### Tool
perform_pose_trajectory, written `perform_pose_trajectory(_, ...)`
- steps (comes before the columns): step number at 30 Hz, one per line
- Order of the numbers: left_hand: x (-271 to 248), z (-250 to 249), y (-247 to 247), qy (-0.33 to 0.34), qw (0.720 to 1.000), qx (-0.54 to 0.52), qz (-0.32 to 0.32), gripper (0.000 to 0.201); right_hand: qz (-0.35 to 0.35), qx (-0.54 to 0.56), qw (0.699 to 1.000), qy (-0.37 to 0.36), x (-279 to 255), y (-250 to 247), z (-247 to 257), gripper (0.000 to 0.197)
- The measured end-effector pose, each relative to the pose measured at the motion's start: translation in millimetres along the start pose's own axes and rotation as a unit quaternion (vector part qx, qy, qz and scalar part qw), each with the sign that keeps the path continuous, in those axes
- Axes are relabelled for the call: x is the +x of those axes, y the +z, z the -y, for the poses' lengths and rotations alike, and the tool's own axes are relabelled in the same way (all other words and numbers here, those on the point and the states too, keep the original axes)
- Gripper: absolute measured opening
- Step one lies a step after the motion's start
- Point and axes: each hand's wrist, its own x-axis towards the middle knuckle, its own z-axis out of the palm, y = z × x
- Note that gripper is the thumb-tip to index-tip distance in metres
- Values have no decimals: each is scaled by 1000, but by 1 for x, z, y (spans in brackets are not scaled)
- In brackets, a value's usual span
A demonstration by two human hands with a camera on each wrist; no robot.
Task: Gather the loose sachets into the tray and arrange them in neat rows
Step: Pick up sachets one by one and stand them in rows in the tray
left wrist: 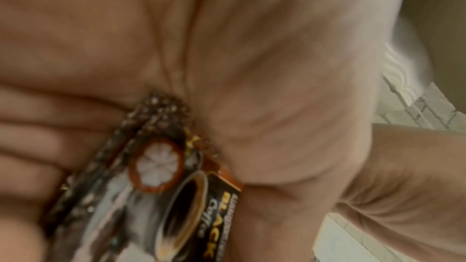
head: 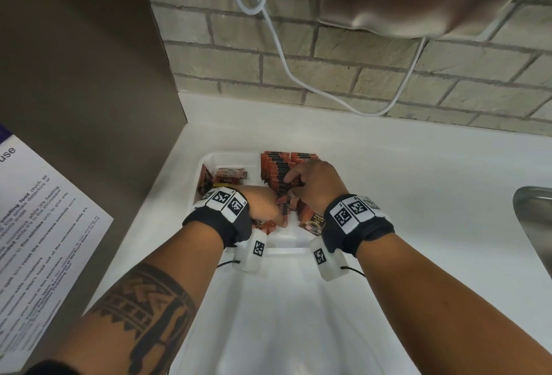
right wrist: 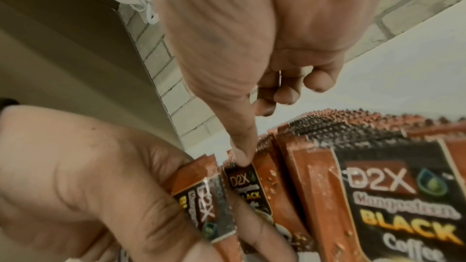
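A white tray (head: 282, 240) sits on the white counter. Orange-and-black coffee sachets stand in packed rows (head: 277, 168) along its back right. My right hand (head: 294, 185) is on the near end of a row (right wrist: 327, 127), with its thumb (right wrist: 242, 156) on the front sachet and its fingers curled over the tops behind. Just in front, my left hand (head: 276, 215) grips a small bundle of sachets (left wrist: 176, 182), upright beside the row (right wrist: 201, 196). Loose sachets (head: 230, 176) lie at the tray's back left, and one (head: 313, 221) lies by my right wrist.
A brown cabinet side (head: 89, 76) with a paper notice (head: 38, 225) closes the left. A white cable (head: 286, 67) hangs over the brick wall (head: 388, 76) behind. A steel sink (head: 534, 225) is at the right. Another white tray-like tub (head: 283, 315) lies nearest me.
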Motion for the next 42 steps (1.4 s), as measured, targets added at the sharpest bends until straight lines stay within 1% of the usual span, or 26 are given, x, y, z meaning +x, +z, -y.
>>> perform_pose_trajectory(5, -2, 1, 2, 4, 999, -38, 26, 32, -41, 39, 998, -8, -4, -16, 3, 21)
perform_pose_trajectory(7, -4, 1, 2, 4, 998, -60, 31, 31, -41, 49, 998, -17, -8, -22, 6, 20)
perform_pose_trajectory(11, -12, 2, 1, 13, 998, -60, 29, 25, -41, 69, 996, -27, -19, -29, 11, 18)
perform_pose_trajectory(12, -14, 4, 0, 20, 996, -84, 32, 22, -35, 77, 996, -23, -22, -30, 12, 17)
perform_pose_trajectory(13, -16, 6, 0, 28, 991, -128, 36, 20, -24, 85, 996, -18, -25, -31, 13, 15)
perform_pose_trajectory(14, -18, 8, -1, 39, 981, -185, 37, 24, -10, 95, 995, -14, -29, -31, 13, 12)
perform_pose_trajectory(16, -21, 13, -3, 69, 953, -292, 29, 28, 20, 116, 993, -14, -35, -30, 13, 8)
perform_pose_trajectory(17, -24, 13, -4, 86, 938, -335, 23, 29, 31, 126, 991, -16, -37, -30, 13, 10)
perform_pose_trajectory(19, -29, 14, -6, 117, 911, -396, 14, 28, 32, 137, 990, -11, -39, -31, 13, 12)
perform_pose_trajectory(21, -32, 13, -6, 144, 892, -427, 13, 31, 10, 139, 990, -7, -38, -33, 12, 6)
perform_pose_trajectory(23, -35, 13, -4, 164, 881, -443, 10, 38, 0, 151, 989, -6, -37, -37, 12, 5)
perform_pose_trajectory(24, -35, 12, -4, 170, 879, -446, 7, 39, 2, 158, 987, -6, -36, -38, 13, 6)
perform_pose_trajectory(27, -37, 9, -1, 189, 873, -451, 4, 32, 14, 184, 983, -4, -36, -44, 15, 7)
perform_pose_trajectory(29, -39, 8, -1, 198, 869, -453, 8, 34, 16, 192, 981, -5, -36, -48, 17, 7)
perform_pose_trajectory(32, -39, 9, -1, 194, 880, -433, -10, 35, -10, 179, 984, -12, -35, -53, 19, 3)
perform_pose_trajectory(35, -38, 10, -2, 177, 895, -407, -39, 35, -26, 160, 986, -23, -36, -55, 21, 4)
perform_pose_trajectory(37, -37, 16, -4, 156, 918, -362, -46, 27, -49, 147, 987, -28, -36, -56, 21, 5)
perform_pose_trajectory(39, -35, 23, -7, 110, 946, -299, -56, 20, -62, 118, 991, -32, -35, -57, 22, 7)
perform_pose_trajectory(42, -36, 30, -12, 0, 980, -181, -83, 19, -44, 77, 996, -21, -32, -51, 19, 11)
